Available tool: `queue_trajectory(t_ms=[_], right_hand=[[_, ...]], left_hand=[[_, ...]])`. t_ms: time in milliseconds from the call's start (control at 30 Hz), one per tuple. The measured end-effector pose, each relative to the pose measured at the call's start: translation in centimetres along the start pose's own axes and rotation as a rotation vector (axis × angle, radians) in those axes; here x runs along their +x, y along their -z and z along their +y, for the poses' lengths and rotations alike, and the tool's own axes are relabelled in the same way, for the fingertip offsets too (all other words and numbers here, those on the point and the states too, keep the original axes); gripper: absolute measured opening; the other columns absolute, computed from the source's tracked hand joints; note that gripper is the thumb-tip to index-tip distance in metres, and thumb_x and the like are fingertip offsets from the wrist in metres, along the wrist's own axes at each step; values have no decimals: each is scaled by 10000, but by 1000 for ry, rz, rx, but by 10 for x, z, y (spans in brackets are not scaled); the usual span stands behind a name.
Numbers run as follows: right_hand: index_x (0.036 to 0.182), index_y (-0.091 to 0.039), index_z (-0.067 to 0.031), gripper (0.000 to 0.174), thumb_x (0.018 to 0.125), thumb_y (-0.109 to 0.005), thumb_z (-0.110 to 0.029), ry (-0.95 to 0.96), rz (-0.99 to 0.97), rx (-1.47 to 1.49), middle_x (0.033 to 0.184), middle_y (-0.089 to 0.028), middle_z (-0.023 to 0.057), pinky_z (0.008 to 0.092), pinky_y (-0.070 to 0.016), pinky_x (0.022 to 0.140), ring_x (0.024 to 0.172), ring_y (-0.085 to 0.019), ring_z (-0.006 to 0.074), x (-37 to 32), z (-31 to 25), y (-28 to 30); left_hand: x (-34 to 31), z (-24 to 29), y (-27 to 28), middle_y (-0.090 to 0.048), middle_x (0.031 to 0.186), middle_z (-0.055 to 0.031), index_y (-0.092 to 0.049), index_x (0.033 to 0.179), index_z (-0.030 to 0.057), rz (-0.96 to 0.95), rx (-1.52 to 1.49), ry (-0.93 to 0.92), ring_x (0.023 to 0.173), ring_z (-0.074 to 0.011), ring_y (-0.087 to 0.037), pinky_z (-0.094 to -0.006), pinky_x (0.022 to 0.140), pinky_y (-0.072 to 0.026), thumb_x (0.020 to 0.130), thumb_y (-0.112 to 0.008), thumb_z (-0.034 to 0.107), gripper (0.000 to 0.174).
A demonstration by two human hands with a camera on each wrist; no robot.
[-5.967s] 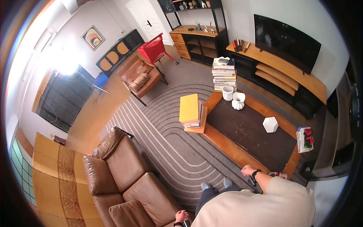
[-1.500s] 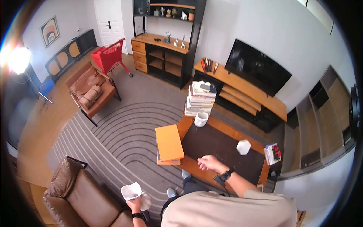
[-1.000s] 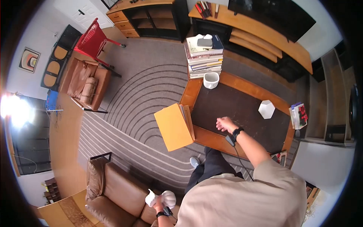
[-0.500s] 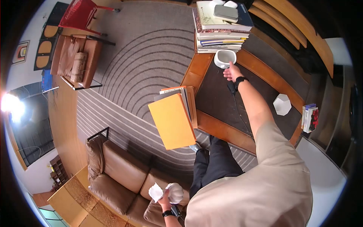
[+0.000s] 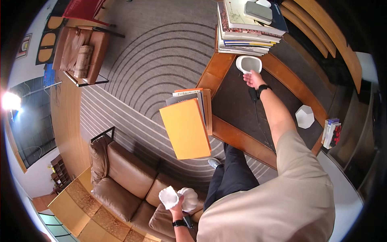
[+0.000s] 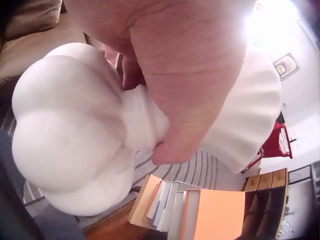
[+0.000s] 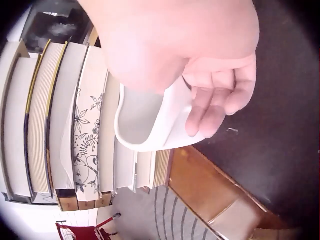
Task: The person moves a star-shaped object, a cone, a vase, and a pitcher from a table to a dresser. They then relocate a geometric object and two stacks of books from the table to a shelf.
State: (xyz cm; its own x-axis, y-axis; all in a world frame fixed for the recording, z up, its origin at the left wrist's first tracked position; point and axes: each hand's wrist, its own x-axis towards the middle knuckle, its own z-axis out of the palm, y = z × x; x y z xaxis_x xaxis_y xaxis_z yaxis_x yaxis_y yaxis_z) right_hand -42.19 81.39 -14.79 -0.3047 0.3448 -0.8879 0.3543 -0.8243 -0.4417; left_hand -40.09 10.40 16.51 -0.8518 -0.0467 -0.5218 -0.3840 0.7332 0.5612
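Observation:
My left hand [image 5: 177, 205] grips a white ceramic vase [image 5: 190, 199] by its narrow neck, held up in front of the brown sofa. The vase has a ribbed, pumpkin-like body [image 6: 70, 135] and a wavy flared mouth. Over the coffee table's far corner, my right hand [image 5: 254, 80] pinches the rim of a white rounded pot [image 5: 242, 65]. In the right wrist view the thumb goes into the opening of the pot [image 7: 175, 122], and curled fingers [image 7: 212, 117] lie along its outer wall. The pot's far side faces a tall book stack [image 7: 85, 130].
The wood-framed coffee table [image 5: 242, 139] has a dark top. A white faceted ornament [image 5: 304, 117] stands at its right, books [image 5: 331, 133] beyond. Yellow-topped books [image 5: 185, 129] stack at its left corner. The brown sofa [image 5: 129, 171] lies at lower left, a leather armchair [image 5: 96, 60] farther off.
Six seconds ago the vase stood on the table beside the pot; my left hand has since taken it. My right hand has reached across the table and taken hold of the pot's rim.

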Motion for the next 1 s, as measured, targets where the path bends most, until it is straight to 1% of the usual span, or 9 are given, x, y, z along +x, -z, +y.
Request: queue_trajectory(t_ms=[67,133,267,500,633,800,867,933,1000], right_hand=[[1008,-622,-119,427,980,-339,-438,-12,-33,9,919,-697,-4,295,-454,694,795,-631,106,-13,19,7],[1024,-627,-116,430,985,-339,-433,1,-53,-10,940,-698,-3,303,-464,712,803,-633,108,-26,43,19],[1039,-636,-100,486,986,-325,-470,-74,-91,-6,960,-699,10,286,-475,723,811,-637,114,-62,104,49],[1032,-636,-107,535,964,-307,-523,-194,47,-105,940,-699,10,310,-492,704,800,-644,127,-161,216,99],[1005,-604,-99,442,964,-334,-447,-296,169,-102,920,-703,50,326,-476,661,739,-653,166,-219,261,118],[969,-598,-41,419,939,-347,-376,-292,136,-187,845,-670,106,355,-507,613,713,-655,217,-267,312,139],[970,-587,-27,417,948,-339,-361,-310,81,-207,845,-667,127,360,-512,597,690,-658,232,-286,323,134],[1006,-584,-21,430,957,-322,-358,-289,79,-261,862,-673,125,368,-515,609,718,-663,237,-305,339,123],[1066,-585,-11,462,963,-302,-362,-286,10,-313,912,-682,116,381,-515,637,763,-671,236,-322,356,111]], left_hand=[[0,16,-5,-516,1281,-79,-424,1335,12,-10,-75,31,1161,-235,-485,-346,1020,-367,686,-805,53,754],[0,16,-5,-551,1191,-39,-466,1294,34,-4,-90,79,1069,-197,-522,-318,944,-416,690,-799,25,690],[3,0,-1,-560,1178,-41,-489,1272,37,11,-133,57,1057,-199,-530,-318,931,-426,687,-798,23,661],[10,-71,11,-593,1139,-54,-545,1204,26,89,-186,69,1019,-200,-553,-325,899,-449,646,-840,124,638],[10,-66,22,-597,1131,-59,-567,1173,14,122,-196,147,1029,-193,-548,-320,909,-444,650,-833,142,601],[33,-117,40,-608,1095,-62,-598,1125,-6,184,-340,59,991,-203,-564,-319,879,-461,639,-842,193,580],[55,-168,50,-614,1086,-68,-604,1118,-10,160,-308,78,970,-206,-573,-320,859,-473,649,-836,213,569],[76,-196,68,-609,1115,-87,-596,1141,-18,99,-162,259,994,-197,-572,-329,868,-477,630,-845,271,637],[117,-262,69,-607,1121,-91,-594,1143,-21,231,-186,-67,1011,-198,-568,-332,878,-475,625,-846,296,658]])
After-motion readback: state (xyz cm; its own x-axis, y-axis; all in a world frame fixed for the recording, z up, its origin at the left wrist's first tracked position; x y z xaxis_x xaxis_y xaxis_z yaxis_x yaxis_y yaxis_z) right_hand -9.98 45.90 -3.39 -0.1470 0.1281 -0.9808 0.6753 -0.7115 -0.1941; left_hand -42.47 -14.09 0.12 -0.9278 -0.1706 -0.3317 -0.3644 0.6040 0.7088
